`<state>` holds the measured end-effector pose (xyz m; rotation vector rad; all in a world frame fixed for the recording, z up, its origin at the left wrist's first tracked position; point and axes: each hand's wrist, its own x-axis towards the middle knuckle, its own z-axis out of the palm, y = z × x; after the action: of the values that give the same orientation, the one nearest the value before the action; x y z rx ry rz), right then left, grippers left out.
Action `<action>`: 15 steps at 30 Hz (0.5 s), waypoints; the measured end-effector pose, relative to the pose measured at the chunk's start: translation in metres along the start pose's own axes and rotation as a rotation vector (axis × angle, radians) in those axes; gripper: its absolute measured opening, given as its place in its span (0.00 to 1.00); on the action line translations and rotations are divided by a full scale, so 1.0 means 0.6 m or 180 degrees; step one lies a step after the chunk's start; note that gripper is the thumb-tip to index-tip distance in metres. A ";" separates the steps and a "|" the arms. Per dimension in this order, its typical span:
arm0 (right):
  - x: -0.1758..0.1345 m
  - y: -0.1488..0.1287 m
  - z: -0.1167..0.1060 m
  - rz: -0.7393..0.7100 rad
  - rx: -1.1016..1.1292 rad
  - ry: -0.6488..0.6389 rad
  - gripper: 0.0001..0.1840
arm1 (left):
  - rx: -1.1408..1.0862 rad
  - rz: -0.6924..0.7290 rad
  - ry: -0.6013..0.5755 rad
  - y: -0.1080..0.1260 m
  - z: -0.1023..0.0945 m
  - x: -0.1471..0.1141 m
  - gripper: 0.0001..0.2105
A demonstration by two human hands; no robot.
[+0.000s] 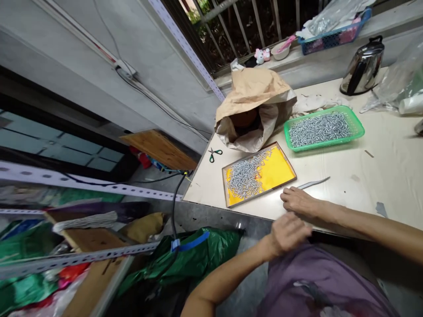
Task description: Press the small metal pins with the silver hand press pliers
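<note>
My right hand (300, 202) rests on the near edge of the table, its fingers curled in; whatever they may hold is hidden. Just beyond its knuckles lies a slim grey pointed tool (313, 182). Closer to my body, my left hand (289, 233) is raised off the table edge, fingers bent and smeared by motion. Left of the right hand sits a shallow brown-rimmed tray (295, 176) with a yellow bottom, its left part covered by small silvery metal pieces (244, 176) like screws or pins. A green plastic basket (358, 127) behind holds many similar pieces.
A crumpled brown paper sack (256, 92) stands open behind the tray. Green-handled scissors (214, 154) lie near the left table edge. A steel kettle (363, 68) and clear plastic bags (403, 79) are at the back right. A green sack (198, 253) fills the floor at left.
</note>
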<state>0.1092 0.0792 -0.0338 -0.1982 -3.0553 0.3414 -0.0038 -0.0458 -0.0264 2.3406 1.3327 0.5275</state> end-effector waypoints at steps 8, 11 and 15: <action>-0.018 0.062 -0.104 0.0768 0.0362 0.1294 0.15 | 0.1741 -0.1470 0.0213 -0.195 -0.148 0.051 0.12; -0.034 0.123 -0.166 0.1467 0.0112 0.1910 0.12 | 0.1744 -0.1192 -0.0242 -0.218 -0.157 0.067 0.11; -0.064 0.146 -0.195 0.1907 -0.0156 0.1877 0.14 | 0.1698 -0.0972 -0.0417 -0.227 -0.157 0.077 0.11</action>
<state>0.1663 0.1841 0.0587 -1.0181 -2.3621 0.1826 -0.1273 0.0726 -0.0097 2.4324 1.8993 -0.0902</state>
